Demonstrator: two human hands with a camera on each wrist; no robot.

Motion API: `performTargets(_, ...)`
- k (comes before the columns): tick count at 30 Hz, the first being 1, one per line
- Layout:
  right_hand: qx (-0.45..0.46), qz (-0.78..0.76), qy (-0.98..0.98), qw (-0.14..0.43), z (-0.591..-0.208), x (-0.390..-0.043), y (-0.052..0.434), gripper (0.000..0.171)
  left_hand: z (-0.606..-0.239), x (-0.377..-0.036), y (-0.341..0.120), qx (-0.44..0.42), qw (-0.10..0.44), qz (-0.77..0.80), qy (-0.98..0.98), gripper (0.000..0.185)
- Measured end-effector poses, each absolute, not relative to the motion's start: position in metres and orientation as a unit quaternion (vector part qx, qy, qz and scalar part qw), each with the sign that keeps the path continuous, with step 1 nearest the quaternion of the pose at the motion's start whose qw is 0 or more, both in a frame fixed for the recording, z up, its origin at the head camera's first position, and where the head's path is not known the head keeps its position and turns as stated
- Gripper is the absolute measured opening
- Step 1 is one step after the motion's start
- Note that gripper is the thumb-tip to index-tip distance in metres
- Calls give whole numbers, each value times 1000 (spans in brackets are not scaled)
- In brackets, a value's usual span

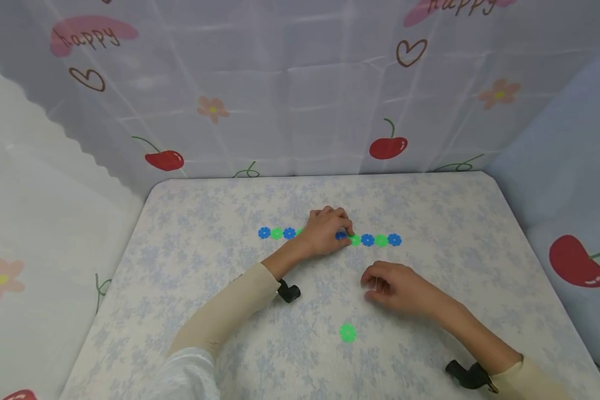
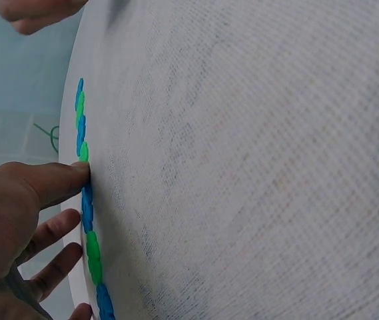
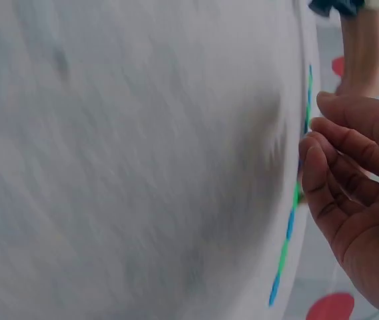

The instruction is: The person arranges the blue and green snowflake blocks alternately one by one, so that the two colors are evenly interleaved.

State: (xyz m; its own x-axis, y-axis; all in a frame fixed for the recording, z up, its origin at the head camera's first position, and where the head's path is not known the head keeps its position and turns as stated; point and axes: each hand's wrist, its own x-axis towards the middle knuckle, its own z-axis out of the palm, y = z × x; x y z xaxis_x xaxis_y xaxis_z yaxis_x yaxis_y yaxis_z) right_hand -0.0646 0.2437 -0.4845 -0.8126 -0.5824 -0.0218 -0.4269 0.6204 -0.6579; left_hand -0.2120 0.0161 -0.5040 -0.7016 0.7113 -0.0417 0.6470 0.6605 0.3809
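Blue discs (image 1: 367,240) and green discs (image 1: 381,240) with notched rims alternate in a straight row across the table. My left hand (image 1: 327,231) lies over the middle of the row, hiding part of it. Its thumb and index finger pinch a green disc (image 1: 355,240) there; in the left wrist view the thumb (image 2: 66,180) touches the row's near side while other fingers spread beyond. My right hand (image 1: 397,286) hovers nearer the front right, fingers loosely curled, with nothing seen in it. A single green disc (image 1: 348,333) lies apart, closer to the front.
The table (image 1: 190,222) wears a pale cloth with bluish flowers. Behind it hangs a printed curtain (image 1: 290,105), with similar cloth at both sides. A black wrist device (image 1: 289,291) sits at the left wrist, another one (image 1: 467,375) at the right.
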Motion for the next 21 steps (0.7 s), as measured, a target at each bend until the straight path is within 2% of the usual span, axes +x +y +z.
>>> performTargets(8,-322,-339,859,207,-489,-37,215,19,-502,-211,16,377,96,174,905,9)
performTargets(14,-354,-319,853,211,-490,-31,203,18,-502,-211,16,378,93,176,904,8)
performTargets(21,-344,-300,860,228,-489,-29,198,18,-499,-210,18,386,90,160,904,6)
